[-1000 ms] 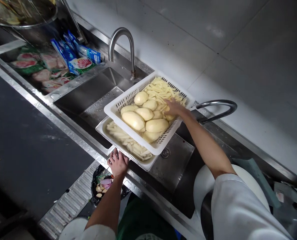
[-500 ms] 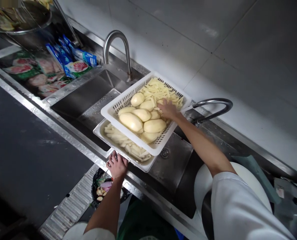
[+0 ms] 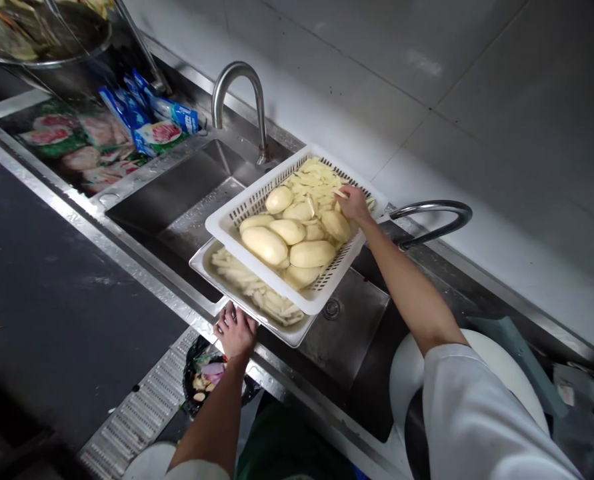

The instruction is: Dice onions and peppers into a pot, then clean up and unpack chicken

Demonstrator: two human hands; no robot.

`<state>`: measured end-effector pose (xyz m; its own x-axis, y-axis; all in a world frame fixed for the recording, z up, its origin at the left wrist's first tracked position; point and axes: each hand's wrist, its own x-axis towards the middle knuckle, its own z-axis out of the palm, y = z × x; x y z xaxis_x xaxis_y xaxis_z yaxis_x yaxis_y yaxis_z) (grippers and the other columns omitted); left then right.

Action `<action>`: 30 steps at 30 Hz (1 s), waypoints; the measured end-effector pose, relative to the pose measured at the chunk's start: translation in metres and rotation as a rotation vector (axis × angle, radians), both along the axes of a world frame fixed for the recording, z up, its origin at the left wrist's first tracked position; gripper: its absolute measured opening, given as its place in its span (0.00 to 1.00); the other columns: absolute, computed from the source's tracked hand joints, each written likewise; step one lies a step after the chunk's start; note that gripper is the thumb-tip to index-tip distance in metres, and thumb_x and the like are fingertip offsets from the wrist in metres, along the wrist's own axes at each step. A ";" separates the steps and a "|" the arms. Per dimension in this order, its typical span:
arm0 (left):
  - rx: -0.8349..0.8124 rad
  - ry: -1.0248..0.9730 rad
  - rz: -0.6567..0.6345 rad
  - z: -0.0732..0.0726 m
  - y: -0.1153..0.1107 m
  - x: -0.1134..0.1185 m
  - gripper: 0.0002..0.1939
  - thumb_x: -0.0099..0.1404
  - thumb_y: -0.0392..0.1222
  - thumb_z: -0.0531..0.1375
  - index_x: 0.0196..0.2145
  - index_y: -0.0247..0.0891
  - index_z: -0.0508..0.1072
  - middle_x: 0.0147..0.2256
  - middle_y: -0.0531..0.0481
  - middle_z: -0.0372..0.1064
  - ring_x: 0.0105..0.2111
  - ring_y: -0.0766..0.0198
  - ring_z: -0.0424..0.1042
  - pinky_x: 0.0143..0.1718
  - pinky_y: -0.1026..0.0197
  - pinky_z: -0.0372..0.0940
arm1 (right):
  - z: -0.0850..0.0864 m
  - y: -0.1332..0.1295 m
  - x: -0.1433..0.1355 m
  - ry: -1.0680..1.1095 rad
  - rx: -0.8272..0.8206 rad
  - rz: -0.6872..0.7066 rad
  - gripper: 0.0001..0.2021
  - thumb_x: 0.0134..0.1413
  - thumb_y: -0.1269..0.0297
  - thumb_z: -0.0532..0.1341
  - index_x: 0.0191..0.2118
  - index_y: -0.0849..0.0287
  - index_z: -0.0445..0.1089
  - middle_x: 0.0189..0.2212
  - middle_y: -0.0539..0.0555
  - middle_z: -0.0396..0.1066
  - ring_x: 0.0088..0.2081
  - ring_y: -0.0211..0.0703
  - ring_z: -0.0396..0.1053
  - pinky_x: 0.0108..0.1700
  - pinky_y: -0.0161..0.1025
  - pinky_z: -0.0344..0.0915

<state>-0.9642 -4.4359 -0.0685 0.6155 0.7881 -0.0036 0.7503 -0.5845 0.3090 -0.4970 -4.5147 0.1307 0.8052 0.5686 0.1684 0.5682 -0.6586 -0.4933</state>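
Head view: the right hand pinches a pale potato strip at the far right of a white basket, the strip's long axis nearly crosswise, its free end pointing left; whole peeled potatoes and cut strips fill the basket, which overlaps a metal tray. The left hand, fingers spread, rests at the sink's front edge beside the tray.
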 end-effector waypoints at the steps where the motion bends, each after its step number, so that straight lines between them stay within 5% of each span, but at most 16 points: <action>1: -0.001 0.002 -0.004 0.000 0.000 0.000 0.23 0.71 0.44 0.53 0.58 0.31 0.74 0.66 0.29 0.64 0.67 0.37 0.59 0.65 0.33 0.52 | -0.001 0.000 -0.001 0.011 0.056 0.026 0.19 0.58 0.58 0.57 0.48 0.63 0.76 0.45 0.61 0.78 0.49 0.55 0.74 0.55 0.49 0.71; 5: -0.002 0.009 0.003 -0.001 0.000 0.000 0.24 0.71 0.45 0.52 0.58 0.29 0.73 0.66 0.27 0.63 0.67 0.36 0.58 0.65 0.33 0.53 | 0.012 -0.006 -0.020 -0.066 0.028 0.059 0.32 0.59 0.53 0.62 0.66 0.59 0.64 0.56 0.63 0.72 0.57 0.59 0.70 0.58 0.54 0.69; 10: 0.004 0.015 -0.009 -0.001 -0.001 0.000 0.25 0.72 0.45 0.51 0.59 0.29 0.73 0.66 0.28 0.64 0.67 0.36 0.58 0.65 0.33 0.53 | 0.021 -0.018 -0.071 0.034 -0.536 0.097 0.33 0.58 0.55 0.66 0.68 0.56 0.63 0.60 0.66 0.69 0.57 0.64 0.71 0.57 0.54 0.70; 14: 0.026 0.014 -0.003 -0.002 0.000 0.000 0.25 0.72 0.44 0.51 0.59 0.28 0.73 0.65 0.28 0.64 0.66 0.36 0.59 0.65 0.33 0.53 | 0.018 -0.017 -0.096 0.009 -0.724 0.096 0.38 0.57 0.59 0.68 0.71 0.54 0.57 0.62 0.69 0.67 0.56 0.65 0.73 0.54 0.54 0.70; 19: 0.036 0.021 -0.014 -0.001 0.000 0.000 0.25 0.72 0.44 0.51 0.59 0.29 0.74 0.65 0.29 0.65 0.66 0.37 0.59 0.64 0.34 0.53 | 0.043 0.015 -0.100 0.000 -0.593 0.056 0.38 0.55 0.54 0.69 0.69 0.58 0.59 0.59 0.69 0.71 0.55 0.68 0.72 0.55 0.59 0.70; 23: 0.029 0.017 -0.011 0.001 0.000 0.000 0.25 0.72 0.44 0.52 0.59 0.28 0.74 0.66 0.29 0.64 0.67 0.37 0.59 0.64 0.33 0.54 | 0.059 0.059 -0.098 0.128 -0.387 0.389 0.42 0.54 0.56 0.71 0.72 0.55 0.57 0.66 0.63 0.67 0.62 0.63 0.67 0.62 0.59 0.66; 26: 0.014 0.012 -0.002 0.002 0.000 0.000 0.24 0.72 0.43 0.52 0.59 0.29 0.74 0.66 0.28 0.64 0.67 0.37 0.59 0.65 0.32 0.54 | 0.054 0.074 -0.090 0.204 -0.251 0.556 0.37 0.58 0.56 0.68 0.71 0.54 0.60 0.69 0.58 0.64 0.65 0.58 0.64 0.67 0.58 0.62; 30: -0.014 -0.004 -0.003 0.003 -0.001 0.000 0.23 0.72 0.43 0.53 0.59 0.31 0.74 0.67 0.29 0.63 0.67 0.36 0.58 0.65 0.32 0.53 | 0.036 0.051 -0.071 0.068 -0.179 0.272 0.29 0.66 0.50 0.61 0.68 0.53 0.63 0.69 0.57 0.63 0.69 0.59 0.56 0.73 0.63 0.50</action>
